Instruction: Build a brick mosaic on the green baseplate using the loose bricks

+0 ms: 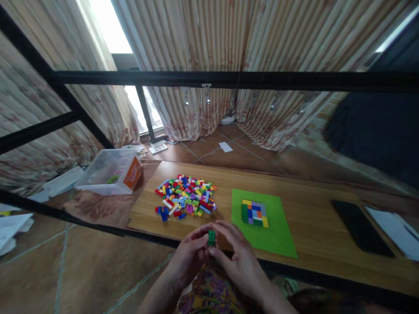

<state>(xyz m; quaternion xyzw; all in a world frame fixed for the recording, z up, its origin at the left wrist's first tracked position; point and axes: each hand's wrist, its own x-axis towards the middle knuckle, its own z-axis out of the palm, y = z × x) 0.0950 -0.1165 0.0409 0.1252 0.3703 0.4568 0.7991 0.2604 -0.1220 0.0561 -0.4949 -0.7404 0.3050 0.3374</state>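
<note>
A dark green toy brick (211, 237) sits between my two hands, above the table's near edge. My left hand (192, 250) pinches it from the left, thumb on the near side. The fingers and thumb of my right hand (240, 253) close around it from the right. Just beyond the hands lies a loose pile of mixed coloured bricks (188, 196). To the right is a light green baseplate (278, 233), flat on the table. It carries a low, roughly square block of bricks (255, 213) in yellow, green, blue, white, orange and lilac.
The wooden table (314, 231) has a dark flat slab (362, 226) and white paper (394, 229) at its right end. Left of it, a clear plastic box (108, 174) with an orange label stands on the floor. A black metal rail (229, 80) crosses behind, before striped curtains (209, 39).
</note>
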